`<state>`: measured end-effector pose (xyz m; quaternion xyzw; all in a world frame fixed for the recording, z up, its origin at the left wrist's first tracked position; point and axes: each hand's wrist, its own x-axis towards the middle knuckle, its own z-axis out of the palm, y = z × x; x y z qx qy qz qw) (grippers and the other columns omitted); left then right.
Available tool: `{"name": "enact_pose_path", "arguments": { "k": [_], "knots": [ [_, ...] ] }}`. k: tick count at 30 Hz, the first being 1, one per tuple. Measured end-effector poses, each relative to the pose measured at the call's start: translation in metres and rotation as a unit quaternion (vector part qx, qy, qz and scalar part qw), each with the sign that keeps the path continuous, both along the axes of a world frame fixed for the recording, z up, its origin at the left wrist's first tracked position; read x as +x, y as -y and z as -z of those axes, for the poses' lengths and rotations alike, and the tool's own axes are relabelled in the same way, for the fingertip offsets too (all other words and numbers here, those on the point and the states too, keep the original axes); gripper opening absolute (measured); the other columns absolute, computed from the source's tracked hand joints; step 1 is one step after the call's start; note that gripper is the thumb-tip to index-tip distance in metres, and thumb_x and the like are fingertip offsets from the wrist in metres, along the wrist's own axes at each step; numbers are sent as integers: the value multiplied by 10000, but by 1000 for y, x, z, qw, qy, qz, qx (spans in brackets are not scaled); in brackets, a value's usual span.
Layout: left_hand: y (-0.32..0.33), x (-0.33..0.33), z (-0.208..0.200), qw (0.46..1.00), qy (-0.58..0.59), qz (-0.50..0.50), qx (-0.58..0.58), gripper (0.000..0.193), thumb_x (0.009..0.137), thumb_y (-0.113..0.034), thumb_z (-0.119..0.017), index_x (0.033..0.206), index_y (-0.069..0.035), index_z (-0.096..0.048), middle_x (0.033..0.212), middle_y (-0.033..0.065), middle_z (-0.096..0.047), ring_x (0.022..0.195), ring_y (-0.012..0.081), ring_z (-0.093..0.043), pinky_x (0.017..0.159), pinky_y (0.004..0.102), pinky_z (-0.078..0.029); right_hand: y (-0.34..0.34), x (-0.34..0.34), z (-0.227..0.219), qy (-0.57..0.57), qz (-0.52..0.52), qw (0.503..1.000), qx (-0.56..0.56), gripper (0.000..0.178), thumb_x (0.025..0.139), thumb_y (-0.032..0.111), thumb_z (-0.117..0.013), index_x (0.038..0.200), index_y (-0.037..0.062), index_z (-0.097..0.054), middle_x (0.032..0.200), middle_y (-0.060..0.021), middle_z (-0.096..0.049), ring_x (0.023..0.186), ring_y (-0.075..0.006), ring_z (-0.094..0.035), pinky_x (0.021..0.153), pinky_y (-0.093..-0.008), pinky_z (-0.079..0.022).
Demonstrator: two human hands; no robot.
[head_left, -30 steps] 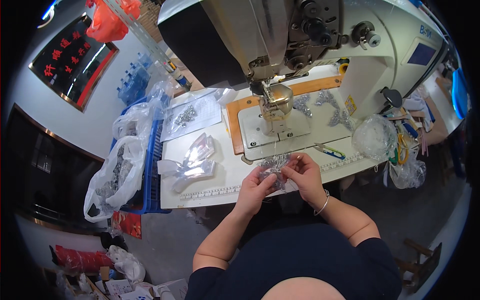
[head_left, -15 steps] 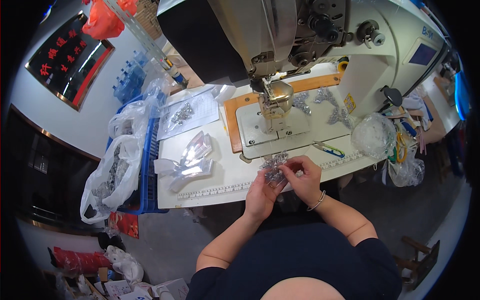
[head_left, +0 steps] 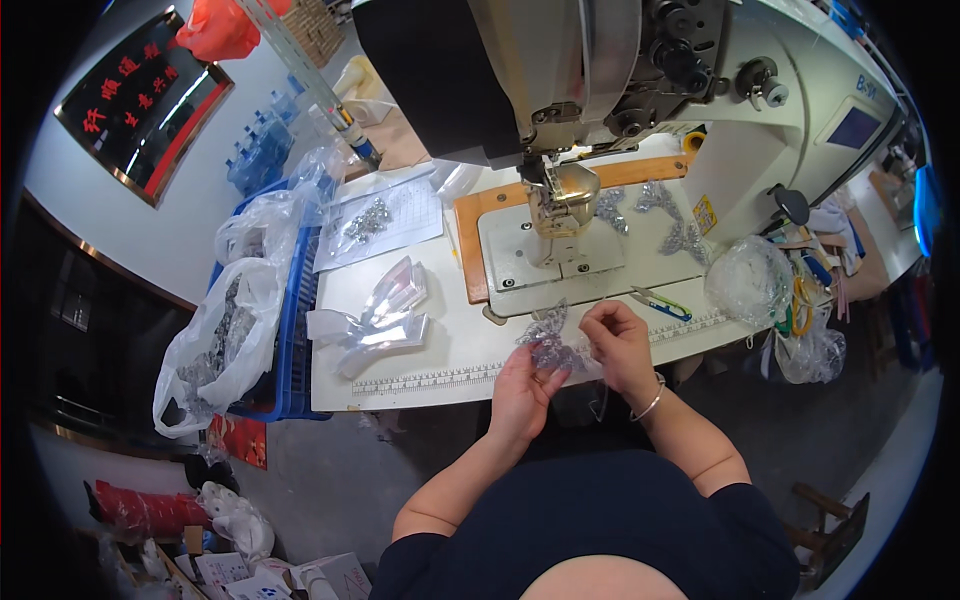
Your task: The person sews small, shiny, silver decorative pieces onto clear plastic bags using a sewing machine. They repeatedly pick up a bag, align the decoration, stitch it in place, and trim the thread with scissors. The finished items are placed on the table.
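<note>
My left hand (head_left: 520, 398) holds a silvery, glittering butterfly-shaped applique (head_left: 547, 330) by its lower part, over the front edge of the table. Just right of it is my right hand (head_left: 622, 348), raised with thumb and fingers pinched together. Whatever may be between those fingertips is too small to make out. The sewing machine's needle head (head_left: 562, 205) stands beyond both hands, over its pale plate. Similar glittering pieces (head_left: 684, 238) lie to the right of that head.
Green-handled thread snips (head_left: 664, 304) lie right of my hands. A ruler strip (head_left: 430, 380) runs along the front edge. Clear plastic pieces (head_left: 385, 325) and paper bearing small shiny parts (head_left: 367, 220) are on the left. Beside the table stands a blue crate (head_left: 292, 370) with plastic bags.
My right hand has drawn away from the applique to the right, its fingers curled in. More of the applique shows in my left hand. The view has shifted slightly.
</note>
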<state>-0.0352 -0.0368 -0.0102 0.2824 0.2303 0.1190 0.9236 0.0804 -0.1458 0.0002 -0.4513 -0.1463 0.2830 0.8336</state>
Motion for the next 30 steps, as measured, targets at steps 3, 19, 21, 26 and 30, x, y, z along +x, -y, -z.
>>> {"name": "enact_pose_path", "arguments": {
  "k": [3,19,21,26,30],
  "knots": [
    [-1,-1,2,999,20,-17,23,307,996,-266,-374,1201,-52,-458,1189,82,-549,1091,212,-554,913,393,-482,5,-4,-20,-55,-32,998,18,72,858,36,-629,875,34,-559,722,15,-558,522,-11,-408,448,-161,-328],
    [5,-7,-17,996,75,43,13,291,995,-189,-373,1231,-40,-454,1216,77,-534,1105,183,-547,959,387,-461,-3,-22,-5,222,84,958,-160,128,833,16,-661,901,31,-553,811,10,-593,658,-9,-482,595,-160,-410],
    [6,-7,-17,996,75,42,10,289,995,-183,-373,1233,-41,-454,1215,76,-535,1101,181,-549,956,384,-463,-5,-23,-1,242,99,954,-148,130,832,12,-662,900,33,-553,801,11,-592,641,-7,-465,581,-158,-397],
    [8,-7,-16,996,78,39,6,289,993,-180,-377,1235,-40,-451,1218,78,-534,1097,183,-552,957,383,-460,-5,-22,2,307,129,931,-149,126,831,7,-659,892,35,-552,790,10,-593,618,-7,-439,560,-153,-371],
    [8,-8,-15,996,82,45,8,287,992,-171,-374,1232,-34,-450,1220,86,-532,1101,187,-550,963,385,-456,-4,-21,0,339,142,918,-149,130,821,8,-666,879,35,-553,787,6,-595,606,-7,-427,544,-155,-353]
  ]
}}
